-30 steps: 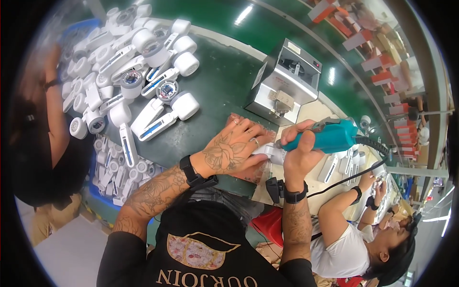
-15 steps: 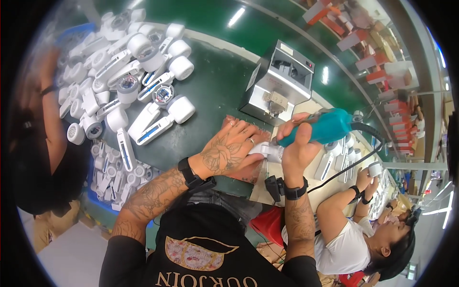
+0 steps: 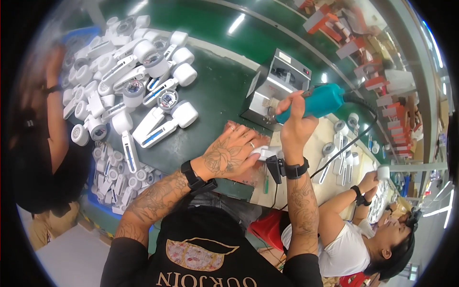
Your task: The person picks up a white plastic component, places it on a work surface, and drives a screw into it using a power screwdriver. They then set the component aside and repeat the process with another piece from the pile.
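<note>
My left hand (image 3: 229,152) is closed on a white handheld fan part (image 3: 268,152), pressing it down on a worn reddish-brown pad (image 3: 245,173). Much of that part is hidden by my fingers and right wrist. In my right hand (image 3: 299,125) is a teal electric screwdriver (image 3: 318,101) with a black cable, held above the bench. Its tip is close to the front of a silver and black box-shaped machine, apparently a screw feeder (image 3: 279,79); whether they touch I cannot tell.
White fan parts (image 3: 165,131) lie heaped on the green bench (image 3: 210,71) at the left, some with circuit boards showing. More fill a blue bin (image 3: 95,193) below. Further fans (image 3: 337,160) lie at right. One co-worker (image 3: 351,225) sits right; another person's arm (image 3: 55,105) is at left.
My right hand has lifted the screwdriver off the fan part and moved it up toward the silver machine. My left hand stays on the part. The view has shifted slightly.
</note>
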`<action>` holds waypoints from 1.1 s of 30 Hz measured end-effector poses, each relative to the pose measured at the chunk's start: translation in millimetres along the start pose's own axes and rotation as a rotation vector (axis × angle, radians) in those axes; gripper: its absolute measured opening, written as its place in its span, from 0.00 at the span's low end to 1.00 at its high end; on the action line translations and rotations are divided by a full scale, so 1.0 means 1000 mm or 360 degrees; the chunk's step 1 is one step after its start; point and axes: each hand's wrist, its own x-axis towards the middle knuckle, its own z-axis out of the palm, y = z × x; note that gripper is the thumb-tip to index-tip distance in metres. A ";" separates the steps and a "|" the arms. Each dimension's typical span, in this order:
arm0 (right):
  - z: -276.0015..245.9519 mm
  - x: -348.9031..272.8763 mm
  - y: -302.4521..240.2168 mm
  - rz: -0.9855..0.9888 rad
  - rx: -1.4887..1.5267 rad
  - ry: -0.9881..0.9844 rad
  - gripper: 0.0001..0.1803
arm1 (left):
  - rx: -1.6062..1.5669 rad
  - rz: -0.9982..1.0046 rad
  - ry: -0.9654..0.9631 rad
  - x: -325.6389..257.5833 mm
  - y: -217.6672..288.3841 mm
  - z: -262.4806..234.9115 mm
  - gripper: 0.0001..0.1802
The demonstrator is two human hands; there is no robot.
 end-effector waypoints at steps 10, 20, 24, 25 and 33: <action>-0.031 -0.071 -0.043 0.0148 0.0089 0.0091 0.32 | 0.0057 0.0055 0.0024 0.005 -0.008 0.008 0.22; -0.030 -0.079 -0.031 0.0207 0.0149 0.0116 0.27 | 0.0084 0.0044 -0.0014 0.002 -0.005 0.008 0.22; -0.029 -0.078 -0.026 0.0242 0.0280 0.0051 0.23 | 0.0091 0.0011 -0.0029 0.004 -0.005 0.006 0.23; -0.029 -0.077 -0.026 0.0248 0.0274 0.0061 0.23 | 0.0083 0.0014 -0.0038 0.006 -0.005 0.006 0.23; -0.025 -0.077 -0.022 0.0339 0.0279 0.0169 0.18 | 0.0042 0.0099 0.0110 0.007 -0.009 0.002 0.22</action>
